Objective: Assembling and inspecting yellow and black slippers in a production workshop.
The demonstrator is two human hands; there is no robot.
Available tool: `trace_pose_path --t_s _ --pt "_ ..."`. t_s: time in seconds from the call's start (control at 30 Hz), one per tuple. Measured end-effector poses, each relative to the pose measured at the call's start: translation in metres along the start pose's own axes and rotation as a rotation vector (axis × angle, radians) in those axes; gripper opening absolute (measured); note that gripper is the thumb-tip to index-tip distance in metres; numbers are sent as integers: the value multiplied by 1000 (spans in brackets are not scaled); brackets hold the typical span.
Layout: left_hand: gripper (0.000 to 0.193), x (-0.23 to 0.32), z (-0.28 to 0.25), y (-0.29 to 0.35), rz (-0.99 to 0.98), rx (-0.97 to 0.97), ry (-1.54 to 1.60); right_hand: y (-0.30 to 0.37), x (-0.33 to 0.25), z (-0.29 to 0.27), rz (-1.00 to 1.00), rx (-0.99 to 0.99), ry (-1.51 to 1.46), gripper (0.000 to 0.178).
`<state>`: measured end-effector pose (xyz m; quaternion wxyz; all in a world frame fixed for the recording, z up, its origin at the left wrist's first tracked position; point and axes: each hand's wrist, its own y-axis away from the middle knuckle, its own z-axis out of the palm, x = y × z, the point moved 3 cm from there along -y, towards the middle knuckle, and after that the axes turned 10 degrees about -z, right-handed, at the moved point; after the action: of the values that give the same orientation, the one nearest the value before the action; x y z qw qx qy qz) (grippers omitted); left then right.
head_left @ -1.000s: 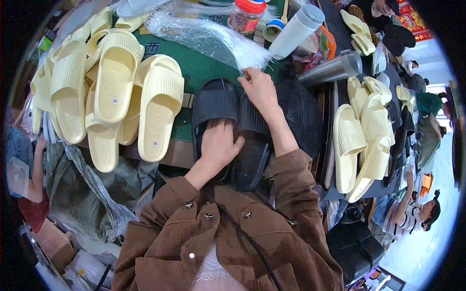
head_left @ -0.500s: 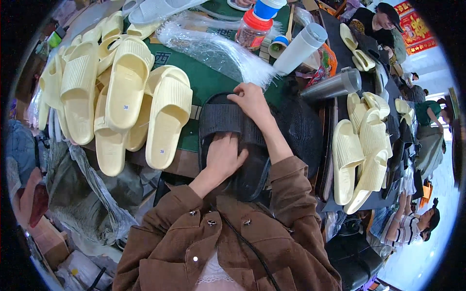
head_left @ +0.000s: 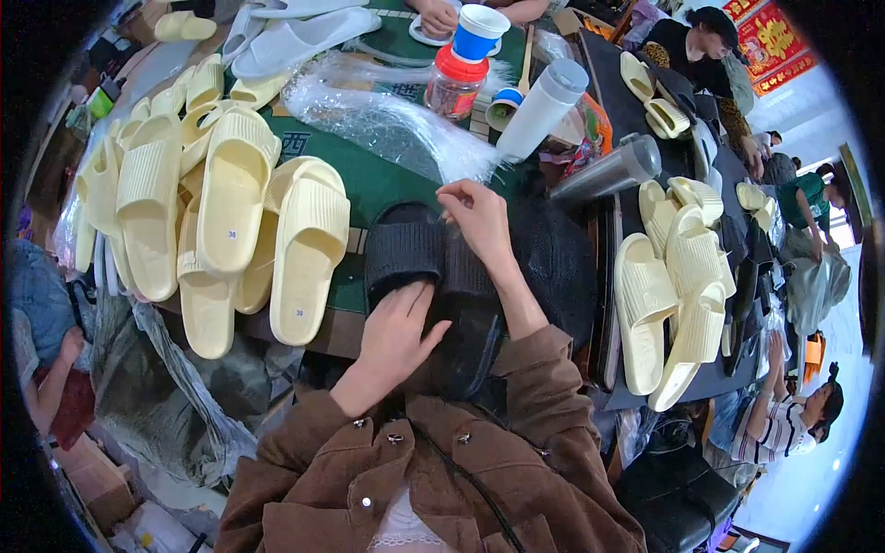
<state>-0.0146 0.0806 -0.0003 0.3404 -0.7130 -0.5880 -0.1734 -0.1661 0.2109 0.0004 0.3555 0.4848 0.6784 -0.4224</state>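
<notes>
A pair of black ribbed slippers lies side by side in front of me, at the table's near edge. My left hand (head_left: 395,339) has its stretched fingers under the strap of the left black slipper (head_left: 403,251). Its fingertips are hidden there, and its thumb is spread aside. Above the strap of the right black slipper (head_left: 470,343) is my right hand (head_left: 479,221). Thumb and fingertips are pinched together there, close to the left slipper's toe end. Whatever the pinch holds is too small to make out.
Cream slippers (head_left: 309,249) are piled on the left, with more cream slippers (head_left: 645,304) at right. Clear plastic strands (head_left: 387,115) lie across the green table (head_left: 369,198). Beyond stand a red-lidded jar (head_left: 454,85), a white bottle (head_left: 544,106) and a leaning steel tumbler (head_left: 613,169). Other people sit around.
The whole view has shifted slightly. My right fingers have come away from the left slipper's strap area and closed into a pinch. My left fingers remain under that strap, thumb more spread.
</notes>
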Motion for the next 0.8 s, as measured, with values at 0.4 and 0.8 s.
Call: trace_pose_path --t_s 0.4,0.8 --pt "18 -33 11 -118 -112 52 257 14 13 12 -90 220 -489 10" --pt "8 -42 26 -117 -378 -40 696 16 21 12 -107 228 -635 12"
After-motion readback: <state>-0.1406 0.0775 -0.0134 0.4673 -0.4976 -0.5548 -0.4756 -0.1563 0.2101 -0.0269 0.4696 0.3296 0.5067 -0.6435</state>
